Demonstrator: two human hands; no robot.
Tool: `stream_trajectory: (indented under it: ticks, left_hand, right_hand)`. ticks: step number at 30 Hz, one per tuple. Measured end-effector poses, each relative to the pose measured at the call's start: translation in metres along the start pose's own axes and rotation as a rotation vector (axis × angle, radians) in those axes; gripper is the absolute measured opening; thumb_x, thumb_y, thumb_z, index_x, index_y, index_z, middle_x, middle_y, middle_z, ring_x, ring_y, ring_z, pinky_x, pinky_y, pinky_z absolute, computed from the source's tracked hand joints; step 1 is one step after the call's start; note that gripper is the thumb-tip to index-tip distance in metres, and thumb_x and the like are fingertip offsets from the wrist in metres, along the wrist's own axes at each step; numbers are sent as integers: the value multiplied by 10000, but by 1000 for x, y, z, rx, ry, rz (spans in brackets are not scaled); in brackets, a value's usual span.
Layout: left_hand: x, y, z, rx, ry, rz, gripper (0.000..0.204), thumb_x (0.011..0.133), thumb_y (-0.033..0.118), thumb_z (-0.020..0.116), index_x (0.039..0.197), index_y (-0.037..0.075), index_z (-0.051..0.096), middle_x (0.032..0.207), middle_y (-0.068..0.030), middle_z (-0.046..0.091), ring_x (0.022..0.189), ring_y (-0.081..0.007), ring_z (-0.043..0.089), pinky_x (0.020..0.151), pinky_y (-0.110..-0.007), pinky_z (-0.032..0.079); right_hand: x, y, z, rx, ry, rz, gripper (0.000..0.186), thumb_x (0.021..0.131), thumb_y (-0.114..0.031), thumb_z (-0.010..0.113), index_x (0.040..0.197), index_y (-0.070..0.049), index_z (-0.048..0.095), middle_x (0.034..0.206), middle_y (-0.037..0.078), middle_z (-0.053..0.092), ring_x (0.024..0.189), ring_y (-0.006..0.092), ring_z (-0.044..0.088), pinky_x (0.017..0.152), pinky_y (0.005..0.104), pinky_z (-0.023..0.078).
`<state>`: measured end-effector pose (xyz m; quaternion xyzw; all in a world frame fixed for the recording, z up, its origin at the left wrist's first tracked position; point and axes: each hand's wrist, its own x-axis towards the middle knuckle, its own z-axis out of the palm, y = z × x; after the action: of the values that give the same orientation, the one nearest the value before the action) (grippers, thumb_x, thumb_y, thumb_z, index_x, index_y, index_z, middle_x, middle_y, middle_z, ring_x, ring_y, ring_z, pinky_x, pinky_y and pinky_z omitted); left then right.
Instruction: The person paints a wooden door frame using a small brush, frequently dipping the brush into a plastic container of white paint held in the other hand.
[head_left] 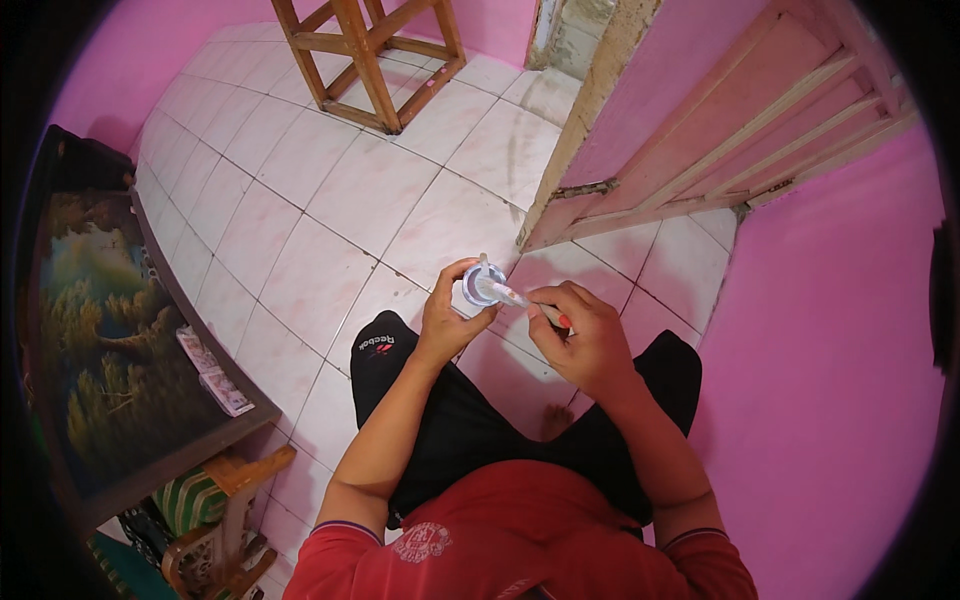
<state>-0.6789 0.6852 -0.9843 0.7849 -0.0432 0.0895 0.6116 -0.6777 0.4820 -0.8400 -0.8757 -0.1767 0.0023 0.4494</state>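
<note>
My left hand (447, 322) is wrapped round a small pale cup (468, 284) that looks like it holds light, lilac-tinted paint. A pale strip (484, 263) sticks up at the cup's far rim; I cannot make out what it is. In my right hand (585, 335) is a paintbrush (512, 295), its pale, paint-smeared head reaching over the cup's mouth from the right. The handle's orange-red end shows by my fingers. Both hands are held above my parted knees. Whether the brush touches the paint is too small to tell.
Ahead stands a wooden stool frame (362, 70) on white tiles (330, 200). A worn pink door (700, 130) juts in at the right, beside a pink wall (830, 370). To the left are a framed landscape painting (110, 330) and a wooden chair (215, 520) with a striped cushion.
</note>
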Motion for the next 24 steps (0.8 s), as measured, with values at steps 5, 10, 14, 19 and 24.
stream_trajectory:
  ticks: [5, 10, 14, 19, 24]
  left_hand:
    - [3, 6, 2, -20, 19, 11, 706, 731, 67, 849, 1353, 51, 515, 1319, -121, 623, 1226, -244, 608, 1069, -363, 463]
    - [4, 5, 3, -34, 27, 16, 691, 721, 76, 849, 1337, 56, 536, 1303, -110, 636, 1195, -229, 623, 1042, -348, 478]
    - [5, 7, 5, -24, 27, 16, 688, 720, 85, 850, 1333, 54, 539, 1288, -113, 643, 1178, -232, 632, 1032, -349, 484]
    - [5, 5, 5, -3, -10, 5, 721, 746, 91, 859, 1367, 41, 496, 1309, -152, 629, 1239, -257, 613, 1075, -368, 464]
    - [7, 6, 5, -29, 1, 1, 708, 760, 90, 869, 1360, 38, 496, 1283, -145, 635, 1213, -243, 621, 1058, -368, 474]
  right_hand:
    - [6, -1, 15, -7, 57, -66, 149, 895, -138, 716, 1011, -46, 699, 827, 101, 651, 630, 252, 661, 577, 349, 516]
    - [9, 0, 18, -57, 74, -81, 148, 890, -140, 719, 1003, -45, 704, 815, 102, 653, 620, 244, 664, 571, 345, 518]
    - [10, -1, 15, -42, 65, -39, 150, 882, -140, 721, 995, -42, 706, 854, 121, 677, 642, 249, 678, 585, 339, 525]
    - [9, 9, 2, 63, 91, 82, 162, 904, -124, 699, 1032, -26, 710, 870, 146, 703, 632, 218, 687, 600, 323, 536]
    - [7, 16, -6, 466, 78, 433, 176, 951, -105, 665, 1061, 28, 700, 813, 119, 701, 616, 162, 685, 585, 290, 544]
